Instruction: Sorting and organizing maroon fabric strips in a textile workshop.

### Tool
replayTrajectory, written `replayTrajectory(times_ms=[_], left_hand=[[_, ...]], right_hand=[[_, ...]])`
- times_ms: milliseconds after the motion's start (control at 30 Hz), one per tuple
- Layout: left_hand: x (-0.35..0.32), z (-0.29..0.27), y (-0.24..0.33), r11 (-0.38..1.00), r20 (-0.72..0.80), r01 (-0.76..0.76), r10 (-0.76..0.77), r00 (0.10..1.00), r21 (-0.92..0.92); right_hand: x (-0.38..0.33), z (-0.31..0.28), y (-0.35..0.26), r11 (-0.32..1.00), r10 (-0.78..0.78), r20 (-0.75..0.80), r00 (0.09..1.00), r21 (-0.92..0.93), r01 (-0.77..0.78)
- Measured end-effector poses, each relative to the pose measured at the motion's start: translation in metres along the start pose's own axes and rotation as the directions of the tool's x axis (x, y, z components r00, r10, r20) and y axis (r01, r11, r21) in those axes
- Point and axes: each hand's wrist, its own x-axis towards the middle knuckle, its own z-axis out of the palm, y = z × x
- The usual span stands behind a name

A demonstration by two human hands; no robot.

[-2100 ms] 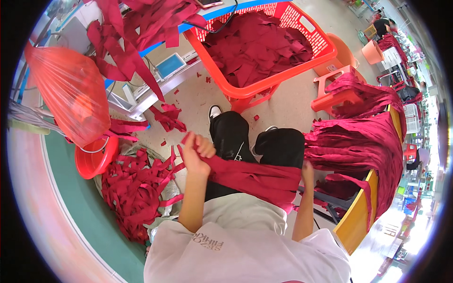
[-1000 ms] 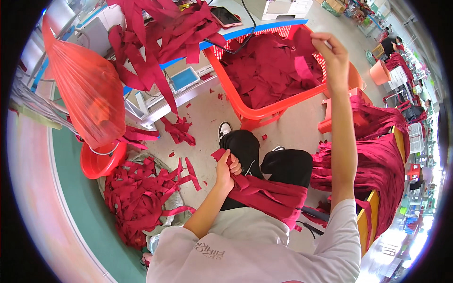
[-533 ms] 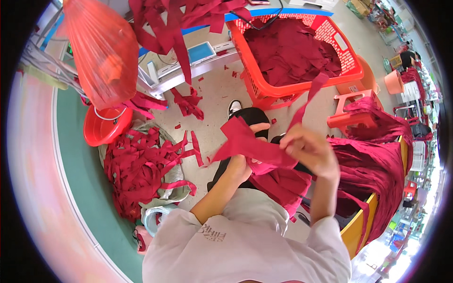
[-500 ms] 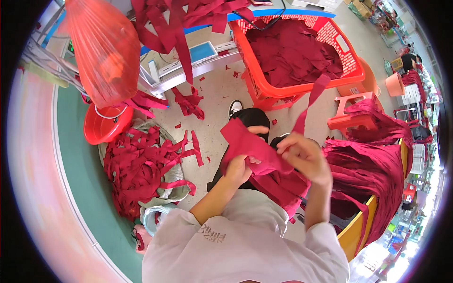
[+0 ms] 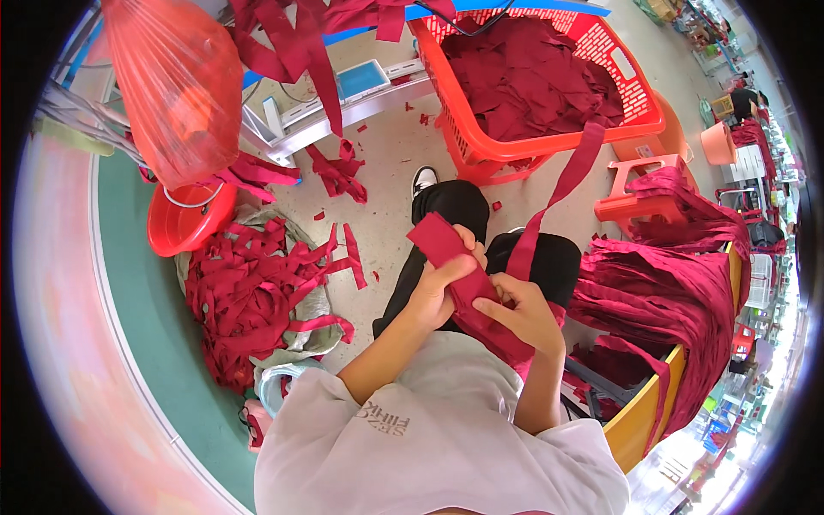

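A flat, folded bundle of dark red fabric (image 5: 439,240) slants across my lap. My left hand (image 5: 435,292) grips it with the thumb laid on top and fingertips curled round the far edge. Lower on the bundle, my right hand (image 5: 528,318) is closed on it, its thumb pressed against the cloth; some fingers are hidden behind. A long red fabric strip (image 5: 558,202) runs from the front rim of the red plastic basket (image 5: 515,148) down to my right hand. More red cloth lies on my lap beneath both hands.
Cut strips fill the basket and a sack (image 5: 322,330) at left. A red bucket (image 5: 197,232) and a hanging red plastic bag (image 5: 176,103) stand beyond it. Long red cloth (image 5: 661,300) drapes over a yellow-edged bin (image 5: 644,412) at right, near a red stool (image 5: 639,206). Scraps litter the floor.
My right hand has moved left and down onto the bundle, its fingers closing there. The bundle looks flatter and narrower, and the strip from the basket hangs lower beside my knee.
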Motion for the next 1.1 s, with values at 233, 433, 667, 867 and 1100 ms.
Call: replayTrajectory(times_ms=[233,433,667,867,1100], left_hand=[[-0.001,0.007,0.008,0.990,-0.289,0.023,0.018,0.957,0.137],[0.014,0.013,0.016,0.985,-0.330,-0.109,0.147,0.933,0.132],[0.013,-0.045,0.075,0.936,-0.309,-0.268,0.191,0.932,-0.227],[-0.001,-0.071,0.120,0.857,-0.316,-0.430,0.340,0.886,-0.283],[0.011,-0.081,0.062,0.969,-0.324,-0.055,-0.027,0.946,-0.242]], right_hand=[[0.000,0.004,-0.004,0.997,-0.048,-0.218,0.975,0.052,0.061],[-0.006,-0.002,0.009,0.988,-0.072,-0.043,0.996,-0.143,0.066],[-0.058,-0.077,0.156,0.807,0.107,-0.792,0.601,-0.284,-0.517],[-0.147,-0.016,0.420,0.497,0.466,-0.810,0.357,-0.094,-0.863],[-0.160,-0.007,0.513,0.510,0.572,-0.494,0.655,-0.412,-0.755]])
